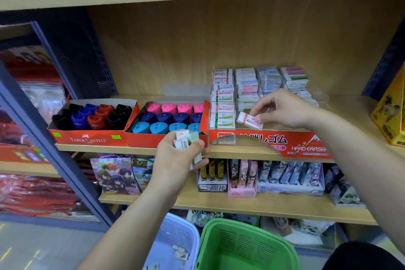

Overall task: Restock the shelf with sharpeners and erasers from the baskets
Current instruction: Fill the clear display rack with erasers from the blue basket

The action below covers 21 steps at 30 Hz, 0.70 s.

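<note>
Green basket (pixel 241 247): lowest in view, under the shelf (pixel 131 149); what it holds cannot be told.
Pale blue basket (pixel 175 234): just left of the green one, with a few small packets on its bottom.
Left grip (pixel 179 158): fingers curled round a handful of erasers (pixel 186 138), held just before the shelf edge.
Right grip (pixel 282 109): thumb and fingertips pinch one pink-sleeved eraser (pixel 249 120), low over the front of the eraser tray (pixel 263 138).
Eraser tray: back and left rows stacked high; the front right looks thinner.
Sharpener boxes (pixel 92 116): both look full.
Progress: sharpeners seem done and erasers are well under way. The pinched eraser, the handful and the basket's packets are likely left.
</note>
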Tool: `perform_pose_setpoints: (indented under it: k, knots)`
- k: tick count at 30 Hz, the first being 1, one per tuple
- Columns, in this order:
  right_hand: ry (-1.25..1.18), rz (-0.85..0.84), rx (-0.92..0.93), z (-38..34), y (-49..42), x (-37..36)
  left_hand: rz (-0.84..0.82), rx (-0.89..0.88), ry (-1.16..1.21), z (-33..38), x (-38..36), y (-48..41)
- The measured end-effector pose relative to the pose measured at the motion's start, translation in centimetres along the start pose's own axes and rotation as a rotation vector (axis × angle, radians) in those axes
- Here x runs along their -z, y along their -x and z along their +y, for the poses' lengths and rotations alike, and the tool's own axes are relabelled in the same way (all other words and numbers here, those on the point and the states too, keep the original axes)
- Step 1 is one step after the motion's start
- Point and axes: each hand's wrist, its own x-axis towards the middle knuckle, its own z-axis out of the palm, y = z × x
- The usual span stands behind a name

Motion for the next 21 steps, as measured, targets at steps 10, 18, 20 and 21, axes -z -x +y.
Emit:
perform_pose_setpoints:
  k: [10, 18, 20, 21]
  knots:
    - [0.038, -0.061, -0.015, 0.6, -0.7, 0.9, -0.013, 0.012, 0.019, -0.3, 0.0, -0.4]
    - [0.064, -0.100, -0.046, 0.3, -0.9, 0.2, -0.002, -0.009, -0.042, -0.4, -0.5, -0.6]
    - [0.020, 0.021, -0.036, 0.4, -0.4, 0.3, -0.002, -0.010, -0.066, -0.3, -0.9, -0.6]
    - [-0.004, 0.090, -0.024, 0.3, -0.1, 0.3, -0.006, -0.014, -0.085, -0.2, -1.1, -0.6]
